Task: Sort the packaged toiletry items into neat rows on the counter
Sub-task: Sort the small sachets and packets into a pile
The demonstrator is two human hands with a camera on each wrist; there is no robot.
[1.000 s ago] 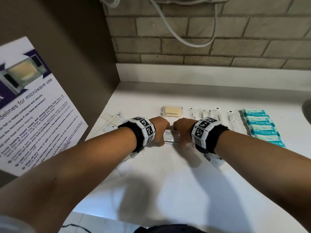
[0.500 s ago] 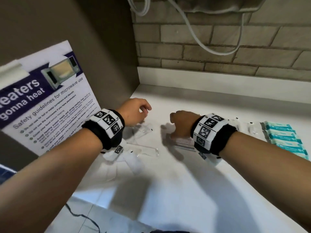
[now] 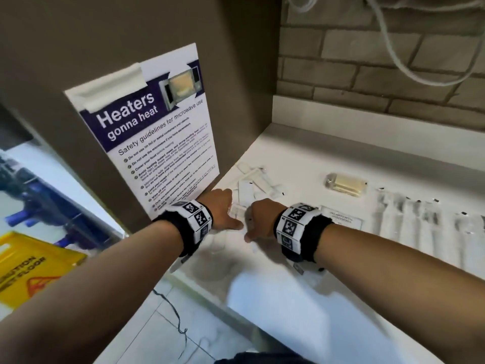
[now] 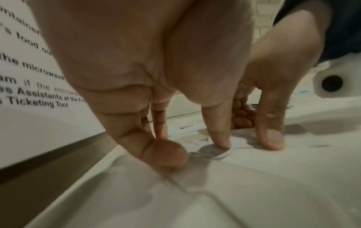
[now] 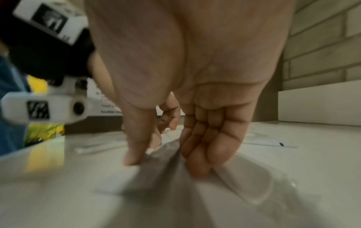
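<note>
At the left end of the white counter (image 3: pixel 301 153) my two hands meet over loose clear-wrapped packets. My left hand (image 3: pixel 223 211) (image 4: pixel 246 143) points straight fingers down, their tips pressing a clear packet (image 4: pixel 220 154). Beside it, the thumb and fingers of my right hand (image 3: pixel 258 219) (image 5: pixel 166 158) touch a clear wrapper (image 5: pixel 244 185); nothing is plainly pinched. More loose packets (image 3: pixel 252 185) lie just beyond. To the right lie a yellow soap packet (image 3: pixel 346 183), a shampoo sachet (image 3: pixel 341 216) and a row of clear-wrapped kits (image 3: pixel 420 219).
A microwave safety poster (image 3: pixel 157 143) hangs on the brown side wall close to my left hand. A brick wall with a white cable (image 3: pixel 393 48) backs the counter. A yellow wet-floor sign (image 3: pixel 26 271) stands below, past the counter's front edge (image 3: pixel 210 298).
Both hands have moved left, from the shampoo sachet to the loose packets by the poster. My right hand has left the sachet lying flat. My view has turned left.
</note>
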